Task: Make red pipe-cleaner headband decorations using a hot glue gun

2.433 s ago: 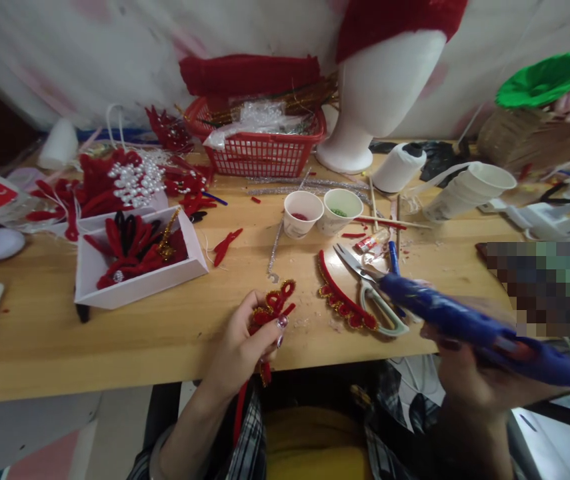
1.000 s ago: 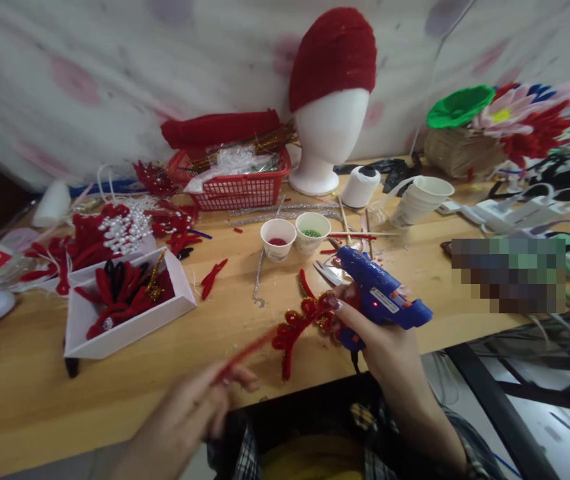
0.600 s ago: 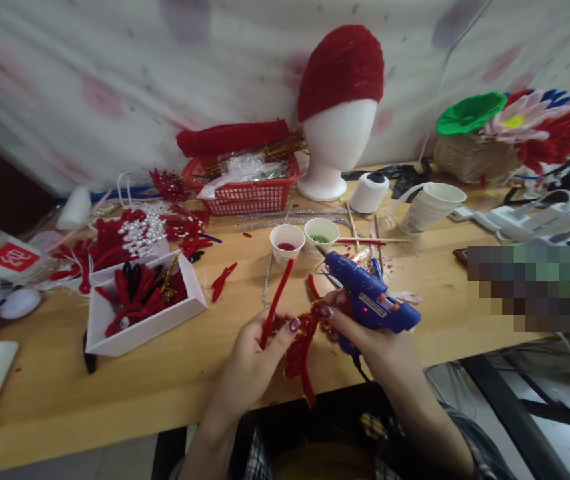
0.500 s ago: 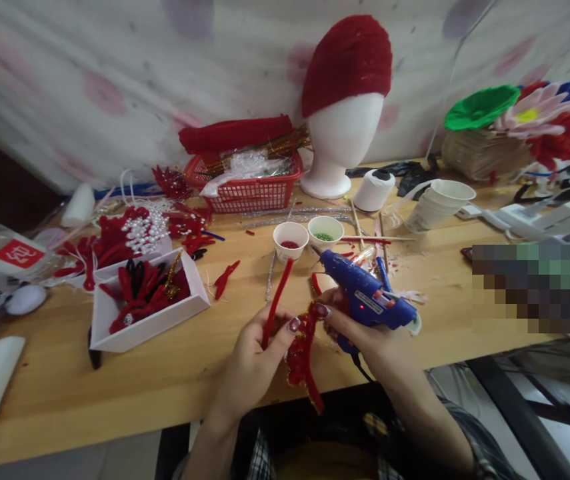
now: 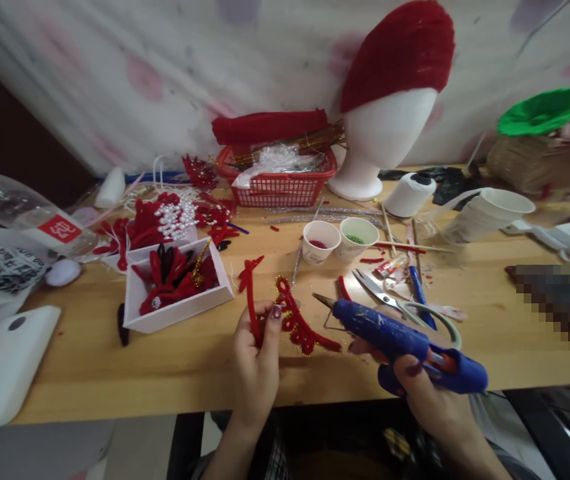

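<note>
Grip, left hand point(image 5: 257, 367): closed, thumb against fingers, on an upright red strip point(image 5: 251, 293); whether it also pinches the looped trim point(image 5: 307, 333) cannot be told.
Grip, right hand point(image 5: 429, 393): wrapped round a blue glue gun point(image 5: 389, 327); trigger hidden.
Looped trim, red with gold edging: just beside the left fingertips, running from 11 to 4 o'clock above the tabletop point(image 5: 175, 380); centre of the clock for the entries below.
Red strip: at 10 o'clock, top end free.
Nozzle point(image 5: 322, 301): between 1 and 2 o'clock, near the trim, pointing toward 10.
Nozzle care: presumably hot; best brought in from the side away from the left fingertips.
Glue care: a small dab should suit, as excess could mat the pile and hide the gold.
Trim care: loops look soft and springy; a steady pinch near the joint would help.
Bead cups: red beads point(image 5: 317, 245), 12 o'clock; green beads point(image 5: 355, 240), 1 o'clock.
Scissors point(image 5: 382, 291): 2 o'clock, blade tips toward 10.
White box point(image 5: 185, 309): between 9 and 10 o'clock, holding red and black pieces.
</note>
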`<state>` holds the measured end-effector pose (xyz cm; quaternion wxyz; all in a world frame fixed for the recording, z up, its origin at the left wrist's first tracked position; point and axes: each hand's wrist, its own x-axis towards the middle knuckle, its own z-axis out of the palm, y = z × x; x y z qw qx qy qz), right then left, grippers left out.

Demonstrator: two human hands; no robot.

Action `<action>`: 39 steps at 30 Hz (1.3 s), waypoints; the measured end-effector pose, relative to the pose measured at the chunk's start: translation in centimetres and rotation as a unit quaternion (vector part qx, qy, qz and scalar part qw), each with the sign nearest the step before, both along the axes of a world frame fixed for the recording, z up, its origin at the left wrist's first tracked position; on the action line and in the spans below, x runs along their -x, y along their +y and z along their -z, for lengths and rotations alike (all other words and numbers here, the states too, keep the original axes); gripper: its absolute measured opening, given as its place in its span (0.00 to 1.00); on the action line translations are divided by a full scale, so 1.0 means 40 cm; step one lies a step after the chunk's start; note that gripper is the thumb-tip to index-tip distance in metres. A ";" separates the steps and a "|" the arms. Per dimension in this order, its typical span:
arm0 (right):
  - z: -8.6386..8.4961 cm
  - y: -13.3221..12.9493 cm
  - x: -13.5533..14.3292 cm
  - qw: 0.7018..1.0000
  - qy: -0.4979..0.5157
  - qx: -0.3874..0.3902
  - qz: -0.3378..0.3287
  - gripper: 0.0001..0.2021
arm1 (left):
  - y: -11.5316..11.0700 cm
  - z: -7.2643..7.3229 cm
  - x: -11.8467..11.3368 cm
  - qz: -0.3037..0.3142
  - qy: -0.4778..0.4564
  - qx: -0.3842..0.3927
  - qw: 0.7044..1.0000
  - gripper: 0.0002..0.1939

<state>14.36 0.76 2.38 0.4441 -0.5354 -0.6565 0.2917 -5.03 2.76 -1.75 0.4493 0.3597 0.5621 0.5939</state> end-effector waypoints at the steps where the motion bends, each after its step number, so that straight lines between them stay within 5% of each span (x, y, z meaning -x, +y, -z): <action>1: 0.000 0.002 0.003 1.000 0.005 -0.007 -0.018 0.28 | 0.000 -0.002 0.000 -0.010 0.022 -0.008 1.000 0.18; 12: -0.007 0.036 0.040 0.997 -0.048 -0.038 -0.039 0.27 | 0.001 -0.018 -0.004 -0.007 0.137 -0.074 0.988 0.10; 39: -0.003 0.035 0.043 0.997 -0.032 -0.058 -0.050 0.23 | 0.002 -0.013 -0.002 -0.002 0.152 -0.084 0.985 0.12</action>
